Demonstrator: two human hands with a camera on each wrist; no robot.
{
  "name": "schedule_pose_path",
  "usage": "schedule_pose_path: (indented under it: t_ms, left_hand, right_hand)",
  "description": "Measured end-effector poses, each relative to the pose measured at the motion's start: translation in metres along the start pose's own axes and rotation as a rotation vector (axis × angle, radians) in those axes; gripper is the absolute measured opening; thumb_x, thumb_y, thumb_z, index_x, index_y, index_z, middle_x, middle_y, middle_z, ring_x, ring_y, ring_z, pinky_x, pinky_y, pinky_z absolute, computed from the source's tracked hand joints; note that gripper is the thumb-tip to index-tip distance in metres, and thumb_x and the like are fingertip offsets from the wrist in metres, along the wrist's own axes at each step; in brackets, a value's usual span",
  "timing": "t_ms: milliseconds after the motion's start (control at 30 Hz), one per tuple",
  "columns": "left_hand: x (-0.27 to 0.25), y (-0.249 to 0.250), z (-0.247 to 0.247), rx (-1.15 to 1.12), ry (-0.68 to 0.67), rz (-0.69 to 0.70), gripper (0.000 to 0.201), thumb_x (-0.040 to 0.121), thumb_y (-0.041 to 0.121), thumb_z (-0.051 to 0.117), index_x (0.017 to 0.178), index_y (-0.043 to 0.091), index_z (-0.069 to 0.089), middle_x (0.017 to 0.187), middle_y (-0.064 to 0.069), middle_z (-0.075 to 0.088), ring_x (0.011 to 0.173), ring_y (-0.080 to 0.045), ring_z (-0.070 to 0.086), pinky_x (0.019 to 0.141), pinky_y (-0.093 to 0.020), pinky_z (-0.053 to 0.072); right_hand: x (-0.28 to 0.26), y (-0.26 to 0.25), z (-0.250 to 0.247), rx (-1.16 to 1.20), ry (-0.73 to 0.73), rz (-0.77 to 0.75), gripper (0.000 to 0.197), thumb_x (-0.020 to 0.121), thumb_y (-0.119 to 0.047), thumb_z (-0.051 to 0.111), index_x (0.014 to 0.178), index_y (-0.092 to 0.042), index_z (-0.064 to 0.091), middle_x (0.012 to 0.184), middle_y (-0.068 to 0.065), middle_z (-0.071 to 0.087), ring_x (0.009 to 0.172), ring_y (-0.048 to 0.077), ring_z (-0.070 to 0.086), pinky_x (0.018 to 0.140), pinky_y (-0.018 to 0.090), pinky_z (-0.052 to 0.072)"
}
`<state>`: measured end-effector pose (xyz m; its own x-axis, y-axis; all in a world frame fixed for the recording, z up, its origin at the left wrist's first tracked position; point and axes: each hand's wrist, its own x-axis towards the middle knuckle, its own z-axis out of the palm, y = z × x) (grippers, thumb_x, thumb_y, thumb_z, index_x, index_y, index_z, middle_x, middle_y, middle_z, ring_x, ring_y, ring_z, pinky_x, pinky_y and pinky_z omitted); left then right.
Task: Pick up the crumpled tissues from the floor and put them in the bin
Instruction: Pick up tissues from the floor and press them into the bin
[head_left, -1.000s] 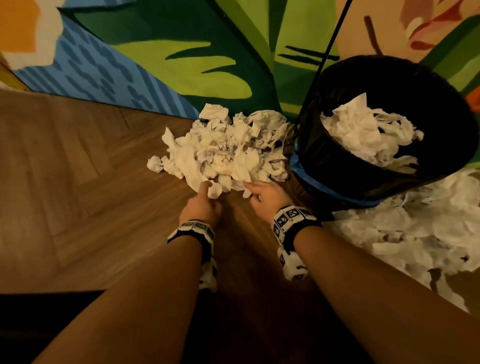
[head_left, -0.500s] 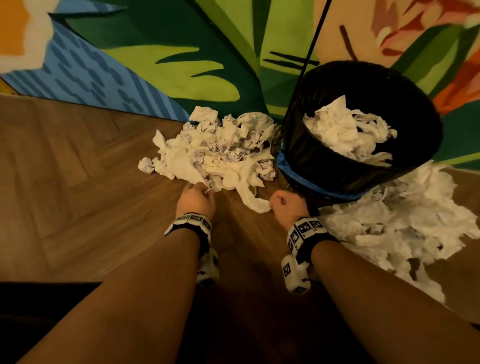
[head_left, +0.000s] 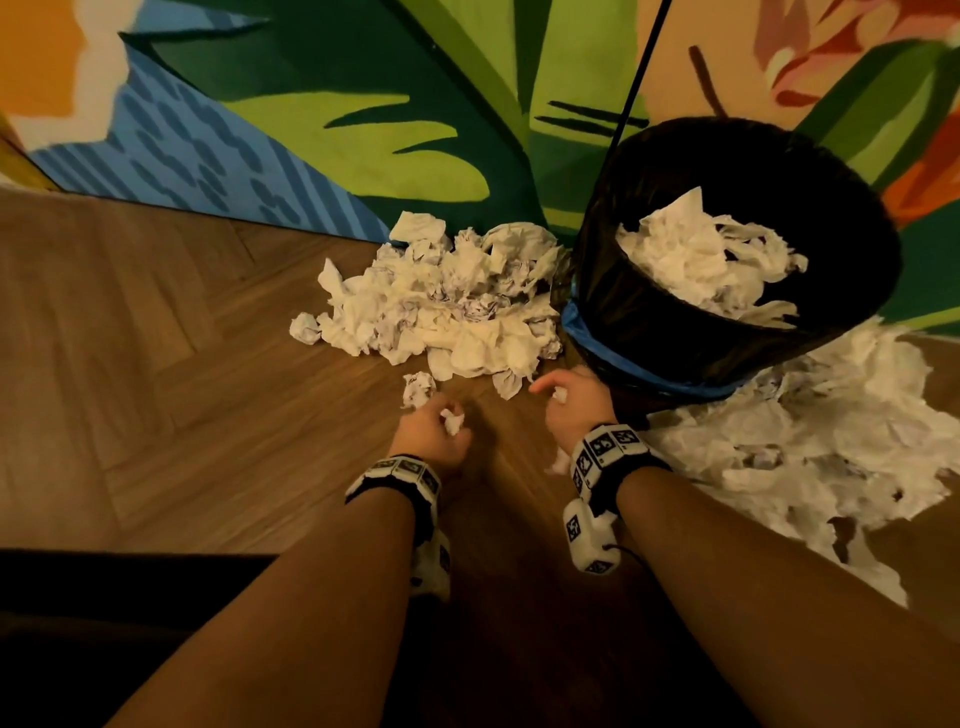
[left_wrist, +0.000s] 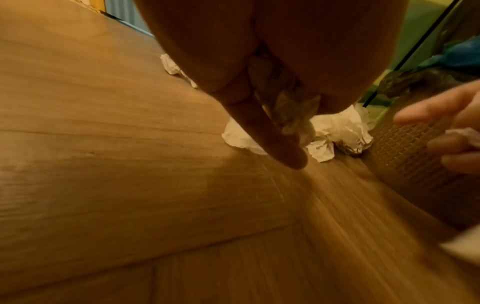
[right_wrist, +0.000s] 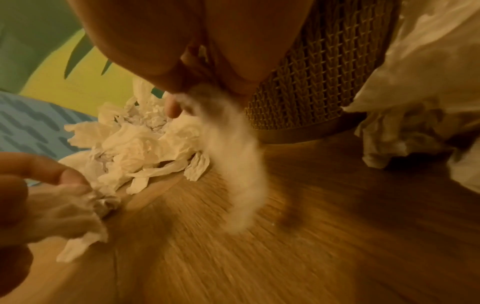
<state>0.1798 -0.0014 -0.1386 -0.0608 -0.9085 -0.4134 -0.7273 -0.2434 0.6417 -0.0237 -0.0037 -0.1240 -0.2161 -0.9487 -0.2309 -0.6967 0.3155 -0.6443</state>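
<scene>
Beside the bin (head_left: 675, 332), each hand's curled grip, left hand (head_left: 428, 434) and right hand (head_left: 574, 410), holds a tissue.

- Right hand (right_wrist: 207, 51): fills the top centre of the frame; its grip pinches a strip of tissue (right_wrist: 233, 156) that hangs down, blurred, towards the floor (right_wrist: 324, 236).
- Left hand (right_wrist: 23, 185): lower left of the frame, fingers curled round a crumpled tissue (right_wrist: 75, 216).
- Tissue pile (right_wrist: 137, 144): on the floor, centre left.
- Woven bin (right_wrist: 317, 78): upper right, standing on the floor.
- More tissues (right_wrist: 420, 92): right edge, beside the bin.
</scene>
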Motion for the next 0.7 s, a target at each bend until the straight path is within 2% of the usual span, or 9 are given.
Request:
schedule_pose_path:
  t_ms: [67, 133, 200, 300, 367, 467, 533, 633, 700]
  left_hand:
    - [0.001, -0.003, 0.001, 0.059, -0.011, 0.037, 0.012, 0.089, 0.026, 0.059, 0.1, 0.031, 0.06, 0.091, 0.002, 0.067, 0.077, -0.016, 0.066, 0.075, -0.033, 0.058]
    - [0.004, -0.005, 0.002, 0.099, -0.014, 0.041, 0.016, 0.091, 0.029, 0.058, 0.106, 0.03, 0.065, 0.091, 0.002, 0.069, 0.075, -0.015, 0.066, 0.078, -0.031, 0.056]
    - [0.006, -0.007, 0.003, 0.119, -0.002, 0.025, 0.019, 0.091, 0.03, 0.06, 0.108, 0.028, 0.066, 0.089, 0.004, 0.066, 0.073, -0.011, 0.061, 0.075, -0.026, 0.051]
    - [0.008, -0.005, 0.005, 0.093, 0.002, -0.007, 0.019, 0.086, 0.033, 0.065, 0.104, 0.027, 0.064, 0.091, 0.004, 0.066, 0.078, -0.011, 0.06, 0.073, -0.024, 0.048]
    - [0.01, -0.003, 0.003, 0.049, -0.001, -0.042, 0.021, 0.079, 0.038, 0.071, 0.094, 0.028, 0.061, 0.084, 0.008, 0.064, 0.079, -0.011, 0.061, 0.069, -0.025, 0.048]
    - [0.014, 0.001, 0.0, 0.036, 0.034, -0.041, 0.027, 0.076, 0.04, 0.076, 0.093, 0.024, 0.063, 0.085, 0.007, 0.063, 0.081, -0.013, 0.061, 0.072, -0.028, 0.051]
    - [0.013, 0.005, -0.005, 0.065, 0.11, -0.015, 0.016, 0.082, 0.034, 0.07, 0.091, 0.023, 0.062, 0.085, 0.001, 0.065, 0.083, -0.02, 0.063, 0.075, -0.032, 0.055]
    - [0.009, 0.011, -0.012, 0.028, 0.204, 0.02, 0.009, 0.085, 0.025, 0.063, 0.086, 0.022, 0.054, 0.075, -0.003, 0.064, 0.067, -0.025, 0.064, 0.062, -0.035, 0.057]
    - [0.004, 0.017, -0.019, -0.016, 0.244, 0.075, 0.013, 0.084, 0.02, 0.061, 0.093, 0.026, 0.055, 0.086, 0.002, 0.064, 0.063, -0.022, 0.063, 0.059, -0.033, 0.055]
  right_hand:
    - [0.005, -0.002, 0.007, -0.08, -0.048, -0.014, 0.051, 0.082, 0.009, 0.047, 0.081, -0.039, 0.065, 0.113, -0.004, 0.042, 0.106, 0.018, 0.052, 0.087, 0.021, 0.039]
    - [0.012, -0.003, 0.014, -0.157, -0.142, -0.043, 0.059, 0.08, 0.012, 0.047, 0.091, -0.042, 0.067, 0.134, -0.006, 0.034, 0.122, 0.018, 0.046, 0.096, 0.017, 0.033]
    - [0.02, -0.007, 0.02, -0.192, -0.232, -0.051, 0.068, 0.079, 0.014, 0.048, 0.113, -0.042, 0.066, 0.156, -0.012, 0.014, 0.137, 0.016, 0.033, 0.101, 0.016, 0.025]
    - [0.028, -0.014, 0.026, -0.248, -0.309, -0.019, 0.079, 0.081, 0.014, 0.045, 0.144, -0.033, 0.043, 0.16, -0.018, -0.003, 0.143, 0.016, 0.028, 0.104, 0.02, 0.031]
    - [0.028, -0.016, 0.026, -0.247, -0.305, -0.052, 0.077, 0.082, 0.014, 0.044, 0.151, -0.02, 0.033, 0.16, -0.017, 0.004, 0.142, 0.014, 0.031, 0.105, 0.02, 0.031]
    - [0.021, -0.018, 0.021, -0.132, -0.199, -0.158, 0.06, 0.088, 0.006, 0.047, 0.145, -0.012, 0.044, 0.155, -0.01, 0.027, 0.136, 0.01, 0.038, 0.107, 0.015, 0.027]
    - [0.013, -0.025, 0.014, -0.063, -0.124, -0.216, 0.048, 0.091, -0.001, 0.054, 0.137, -0.013, 0.054, 0.146, -0.006, 0.041, 0.126, 0.011, 0.047, 0.104, 0.014, 0.03]
    - [-0.001, -0.041, 0.001, 0.11, -0.077, -0.266, 0.038, 0.089, 0.0, 0.059, 0.12, -0.022, 0.067, 0.124, -0.003, 0.059, 0.099, 0.007, 0.061, 0.091, 0.014, 0.046]
    - [-0.008, -0.055, -0.014, 0.163, -0.066, -0.294, 0.038, 0.09, 0.001, 0.057, 0.116, -0.023, 0.069, 0.116, -0.003, 0.061, 0.083, -0.002, 0.059, 0.078, 0.0, 0.042]
